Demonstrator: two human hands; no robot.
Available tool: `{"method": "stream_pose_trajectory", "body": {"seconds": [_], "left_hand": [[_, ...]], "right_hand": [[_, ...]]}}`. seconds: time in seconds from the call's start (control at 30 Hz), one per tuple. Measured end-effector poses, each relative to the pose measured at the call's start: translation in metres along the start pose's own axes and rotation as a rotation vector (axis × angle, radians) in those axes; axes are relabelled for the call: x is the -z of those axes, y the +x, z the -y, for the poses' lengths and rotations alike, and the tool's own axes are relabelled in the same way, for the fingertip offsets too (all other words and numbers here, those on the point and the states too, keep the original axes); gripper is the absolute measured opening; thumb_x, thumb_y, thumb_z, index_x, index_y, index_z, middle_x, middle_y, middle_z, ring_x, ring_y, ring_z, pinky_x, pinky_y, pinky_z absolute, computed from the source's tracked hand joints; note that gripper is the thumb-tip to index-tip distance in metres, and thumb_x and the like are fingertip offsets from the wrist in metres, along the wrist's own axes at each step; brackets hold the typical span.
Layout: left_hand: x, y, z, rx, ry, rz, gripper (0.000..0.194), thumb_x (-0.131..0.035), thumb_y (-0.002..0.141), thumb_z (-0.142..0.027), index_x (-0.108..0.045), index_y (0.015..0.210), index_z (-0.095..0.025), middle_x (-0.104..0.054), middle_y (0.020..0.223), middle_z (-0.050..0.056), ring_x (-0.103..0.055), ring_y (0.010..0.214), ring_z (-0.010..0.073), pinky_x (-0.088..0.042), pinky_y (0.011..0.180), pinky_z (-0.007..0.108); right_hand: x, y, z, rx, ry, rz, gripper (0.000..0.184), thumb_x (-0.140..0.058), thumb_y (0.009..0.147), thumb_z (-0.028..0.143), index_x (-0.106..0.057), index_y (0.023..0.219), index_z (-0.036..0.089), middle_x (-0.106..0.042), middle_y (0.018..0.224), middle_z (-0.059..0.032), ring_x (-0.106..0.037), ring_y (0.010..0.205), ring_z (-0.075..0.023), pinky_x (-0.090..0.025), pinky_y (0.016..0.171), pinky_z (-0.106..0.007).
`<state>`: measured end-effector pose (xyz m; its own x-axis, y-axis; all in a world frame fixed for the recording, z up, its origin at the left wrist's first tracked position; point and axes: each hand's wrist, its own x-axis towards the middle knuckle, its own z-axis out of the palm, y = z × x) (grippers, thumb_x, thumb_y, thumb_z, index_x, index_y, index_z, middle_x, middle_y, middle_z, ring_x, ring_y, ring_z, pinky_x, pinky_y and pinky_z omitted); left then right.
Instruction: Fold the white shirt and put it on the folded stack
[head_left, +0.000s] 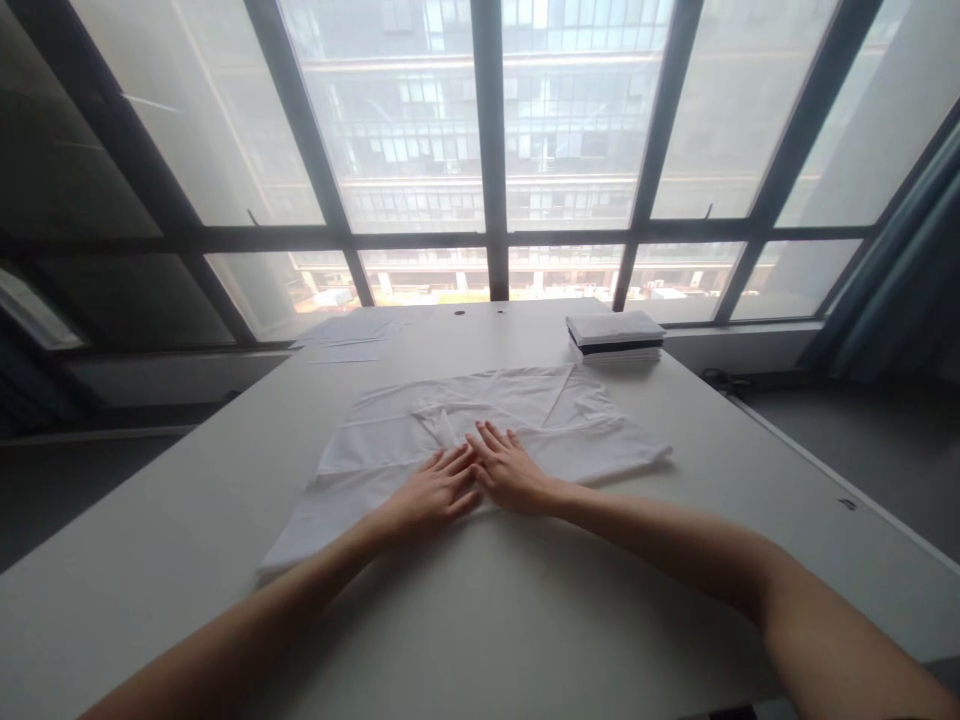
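A white garment, seemingly a shirt point(390, 425), lies spread on the table with creases and a partly folded near edge. My left hand point(435, 487) rests flat on its near side, fingers extended and pointing right. Beside it, my right hand point(512, 472) also lies flat on the cloth, fingers stretched forward and to the left. The two hands meet at the fingertips near the middle of the garment. Neither hand grips the fabric. The cloth under my palms is hidden.
The white table point(487, 620) reaches to the windows. A stack of folded white and black cloth point(615, 337) stands at the back right. Flat white sheets point(349, 338) lie at the back left. A blue curtain point(885, 270) hangs at the right.
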<state>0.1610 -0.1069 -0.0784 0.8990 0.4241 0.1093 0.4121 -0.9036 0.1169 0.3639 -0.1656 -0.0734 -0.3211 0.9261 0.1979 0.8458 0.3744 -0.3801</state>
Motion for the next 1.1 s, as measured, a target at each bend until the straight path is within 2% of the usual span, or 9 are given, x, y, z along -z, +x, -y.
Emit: {"method": "stream_pose_trajectory", "body": {"seconds": [0.13,0.37,0.5,0.6,0.7,0.8,0.9,1.0,1.1], "left_hand": [[-0.001,-0.001,0.004,-0.005,0.007,0.045,0.063,-0.033,0.103,-0.061,-0.03,0.159,-0.032,-0.025,0.165,0.004,-0.021,0.153,0.0276,-0.012,0.124,0.047],[0.003,0.0,0.003,-0.009,-0.013,0.024,0.062,-0.031,0.103,-0.063,-0.032,0.158,-0.034,-0.028,0.164,0.001,-0.024,0.152,0.027,-0.014,0.124,0.044],[0.005,0.0,0.003,0.007,0.002,0.055,0.064,-0.028,0.103,-0.063,-0.028,0.159,-0.033,-0.025,0.165,0.0,-0.02,0.153,0.0271,-0.01,0.124,0.045],[0.005,0.0,0.003,0.01,0.011,0.062,0.064,-0.028,0.103,-0.063,-0.027,0.16,-0.033,-0.024,0.165,0.0,-0.019,0.154,0.0266,-0.011,0.124,0.044],[0.005,0.0,0.003,0.007,0.018,0.057,0.064,-0.029,0.103,-0.062,-0.029,0.159,-0.032,-0.026,0.165,0.001,-0.02,0.153,0.0265,-0.013,0.124,0.044],[0.005,0.0,0.003,0.009,0.032,0.056,0.064,-0.029,0.104,-0.062,-0.028,0.159,-0.032,-0.025,0.165,0.001,-0.02,0.153,0.027,-0.012,0.124,0.045],[0.003,0.0,0.004,0.008,0.046,0.05,0.064,-0.028,0.104,-0.062,-0.029,0.159,-0.031,-0.025,0.165,0.002,-0.021,0.153,0.0278,-0.014,0.124,0.046],[0.0,0.0,0.006,-0.007,0.062,0.033,0.063,-0.03,0.103,-0.062,-0.031,0.159,-0.031,-0.028,0.164,0.003,-0.025,0.152,0.0285,-0.018,0.123,0.046],[-0.003,0.0,0.006,-0.038,0.071,-0.013,0.062,-0.034,0.103,-0.06,-0.03,0.159,-0.032,-0.032,0.163,0.004,-0.028,0.151,0.0279,-0.019,0.123,0.047]], "right_hand": [[0.02,-0.034,-0.051,-0.063,-0.099,0.036,0.073,-0.027,0.102,0.061,-0.018,0.162,0.02,-0.004,0.169,-0.0122,0.002,0.155,-0.0286,-0.005,0.122,-0.059],[0.081,-0.12,-0.172,-0.299,-0.275,-0.027,0.07,-0.015,0.103,0.059,-0.007,0.163,0.023,0.001,0.169,-0.0116,0.006,0.155,-0.0266,-0.001,0.12,-0.062],[0.095,-0.153,-0.206,-0.44,-0.339,-0.044,0.072,-0.012,0.102,0.06,-0.006,0.163,0.022,0.0,0.169,-0.0128,0.005,0.155,-0.0281,0.002,0.118,-0.066],[0.104,-0.154,-0.212,-0.472,-0.322,-0.114,0.072,-0.017,0.102,0.06,-0.008,0.163,0.023,-0.002,0.169,-0.0117,0.002,0.155,-0.0288,0.0,0.117,-0.068],[0.116,-0.133,-0.201,-0.528,-0.178,-0.272,0.07,-0.02,0.102,0.056,-0.012,0.163,0.021,-0.006,0.169,-0.013,-0.003,0.155,-0.0301,-0.009,0.117,-0.068],[0.121,-0.096,-0.163,-0.45,-0.1,-0.401,0.066,-0.02,0.104,0.049,-0.019,0.162,0.017,-0.012,0.168,-0.0137,-0.007,0.155,-0.0298,-0.012,0.12,-0.063],[0.102,-0.056,-0.104,-0.241,-0.057,-0.317,0.064,-0.026,0.105,0.048,-0.026,0.16,0.016,-0.018,0.167,-0.0134,-0.011,0.155,-0.0281,-0.01,0.122,-0.06],[0.063,-0.027,-0.045,0.002,-0.081,-0.187,0.061,-0.03,0.105,0.046,-0.028,0.159,0.018,-0.016,0.168,-0.0104,-0.007,0.156,-0.0233,-0.006,0.124,-0.055],[0.028,-0.017,-0.011,0.155,-0.084,-0.037,0.061,-0.033,0.105,0.042,-0.025,0.16,0.016,-0.014,0.168,-0.0113,-0.004,0.156,-0.0225,-0.005,0.124,-0.054]]}}
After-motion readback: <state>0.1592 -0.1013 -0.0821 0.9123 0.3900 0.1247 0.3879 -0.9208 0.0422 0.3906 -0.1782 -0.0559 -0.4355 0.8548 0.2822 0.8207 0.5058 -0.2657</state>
